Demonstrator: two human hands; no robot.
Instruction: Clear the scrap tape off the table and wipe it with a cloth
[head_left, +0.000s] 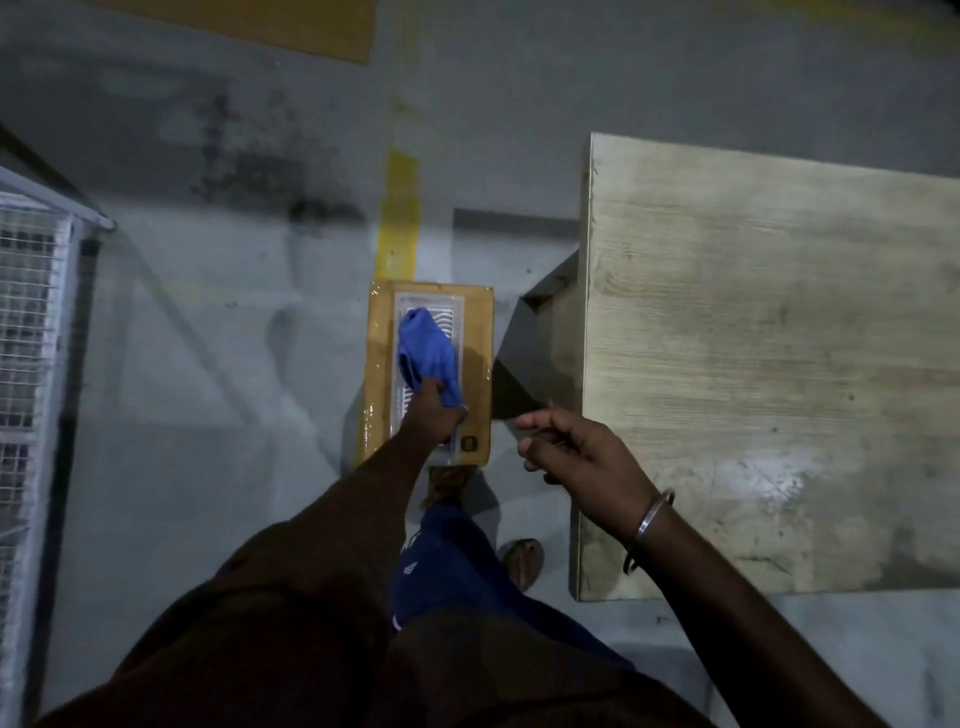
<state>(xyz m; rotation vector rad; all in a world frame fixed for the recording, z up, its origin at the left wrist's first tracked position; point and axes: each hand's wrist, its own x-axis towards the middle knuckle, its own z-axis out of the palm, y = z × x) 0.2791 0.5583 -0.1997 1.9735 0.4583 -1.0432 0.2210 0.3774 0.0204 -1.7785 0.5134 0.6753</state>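
Hands: two, left hand (434, 418) and right hand (576, 454).
Cloth: one blue cloth (427, 354), pinched in the left hand's fingers, lying on the box.
Right hand: fingers curled loosely, holding nothing, by the table's left edge.
Table: one wooden table (769, 364), top bare.
Box: one cardboard box (378, 364) on the gray floor (208, 364).
Room: open floor left of the box.

The pale wood-grain table top (779, 364) lies bare from its left edge to the right border of the view, open to a sweep anywhere. Off its left edge, the grey floor (208, 364) is blocked by a brown taped cardboard box (378, 364), near the table's dark leg (550, 332). A white wire-mesh cage (31, 338) closes the far left
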